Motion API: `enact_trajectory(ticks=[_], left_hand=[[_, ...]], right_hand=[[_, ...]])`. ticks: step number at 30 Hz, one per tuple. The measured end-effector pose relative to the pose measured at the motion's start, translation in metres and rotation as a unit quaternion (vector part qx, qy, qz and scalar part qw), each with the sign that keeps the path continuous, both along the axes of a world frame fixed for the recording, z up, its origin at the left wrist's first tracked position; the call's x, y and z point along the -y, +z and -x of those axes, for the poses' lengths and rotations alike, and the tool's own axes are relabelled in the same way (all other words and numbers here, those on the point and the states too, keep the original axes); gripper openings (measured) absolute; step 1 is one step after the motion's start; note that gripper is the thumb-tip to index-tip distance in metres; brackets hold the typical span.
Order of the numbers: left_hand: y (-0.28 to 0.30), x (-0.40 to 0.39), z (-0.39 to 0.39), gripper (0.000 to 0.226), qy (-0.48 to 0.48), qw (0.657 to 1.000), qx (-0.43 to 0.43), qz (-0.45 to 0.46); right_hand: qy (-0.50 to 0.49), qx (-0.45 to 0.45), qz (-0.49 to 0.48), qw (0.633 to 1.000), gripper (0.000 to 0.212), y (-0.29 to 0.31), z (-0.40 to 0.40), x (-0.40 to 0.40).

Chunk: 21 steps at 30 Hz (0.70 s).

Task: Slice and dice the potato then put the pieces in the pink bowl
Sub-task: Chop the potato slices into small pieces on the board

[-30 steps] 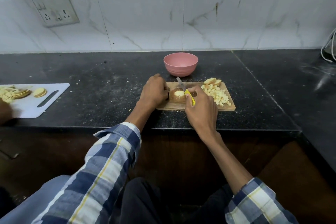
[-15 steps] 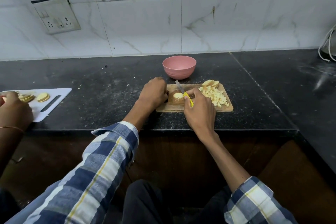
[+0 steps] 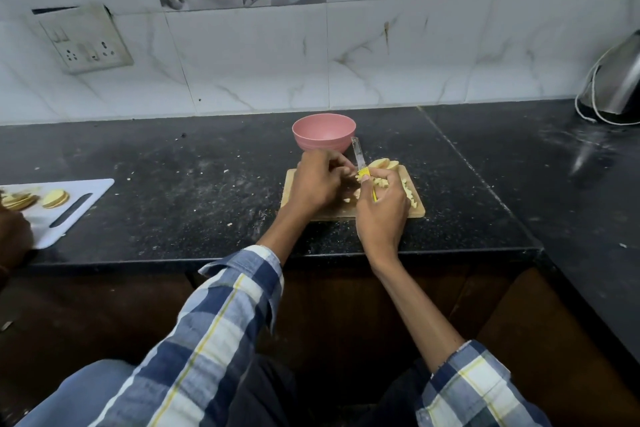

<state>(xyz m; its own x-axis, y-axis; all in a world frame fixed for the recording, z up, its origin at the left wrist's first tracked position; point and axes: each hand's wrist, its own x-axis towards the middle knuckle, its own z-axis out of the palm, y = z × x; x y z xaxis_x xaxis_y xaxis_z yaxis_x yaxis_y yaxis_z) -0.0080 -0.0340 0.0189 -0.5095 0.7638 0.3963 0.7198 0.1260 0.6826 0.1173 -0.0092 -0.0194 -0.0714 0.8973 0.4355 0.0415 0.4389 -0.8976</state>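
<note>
The knife (image 3: 360, 163) is gripped by its yellow handle in the right hand (image 3: 381, 210), blade raised toward the pink bowl (image 3: 323, 132) — probably so clinging bits can be cleared. The left hand (image 3: 317, 184) is curled near the blade; whether anything is pinched cannot be told. The potato (image 3: 408, 189) lies on the wooden board (image 3: 417, 211) — pale diced cubes, with slices (image 3: 382, 163) at the far edge.

Both hands over wooden board (image 3: 294, 184) on black counter (image 3: 173, 184). Right hand (image 3: 382, 215) grips yellow-handled knife (image 3: 360, 163), blade tip up toward pink bowl (image 3: 323, 132). Left hand (image 3: 317, 182) curled beside blade; contents hidden. Diced potato (image 3: 410, 196) and slices (image 3: 382, 163) on board's right.
</note>
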Motion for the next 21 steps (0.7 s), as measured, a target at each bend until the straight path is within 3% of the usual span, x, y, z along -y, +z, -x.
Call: enact_trajectory(ticks=[4, 9, 14, 21], left_hand=[[-0.001, 0.005, 0.013, 0.032, -0.008, 1.000, 0.004, 0.005], [-0.013, 0.041, 0.047, 0.018, 0.057, 0.998, 0.017, -0.023], [-0.037, 0.058, 0.048, 0.013, 0.063, 0.997, 0.049, -0.016], [-0.038, 0.051, 0.043, 0.011, 0.065, 0.997, 0.044, -0.028]], right_hand=[[0.000, 0.034, -0.011, 0.999, 0.007, -0.001, 0.000, 0.000], [0.001, 0.167, -0.085, 0.982, 0.005, -0.003, 0.001, 0.006], [0.022, 0.306, -0.173, 0.936, 0.009, -0.005, -0.001, 0.022], [0.025, 0.356, -0.219, 0.908, 0.009, -0.004, -0.003, 0.033]])
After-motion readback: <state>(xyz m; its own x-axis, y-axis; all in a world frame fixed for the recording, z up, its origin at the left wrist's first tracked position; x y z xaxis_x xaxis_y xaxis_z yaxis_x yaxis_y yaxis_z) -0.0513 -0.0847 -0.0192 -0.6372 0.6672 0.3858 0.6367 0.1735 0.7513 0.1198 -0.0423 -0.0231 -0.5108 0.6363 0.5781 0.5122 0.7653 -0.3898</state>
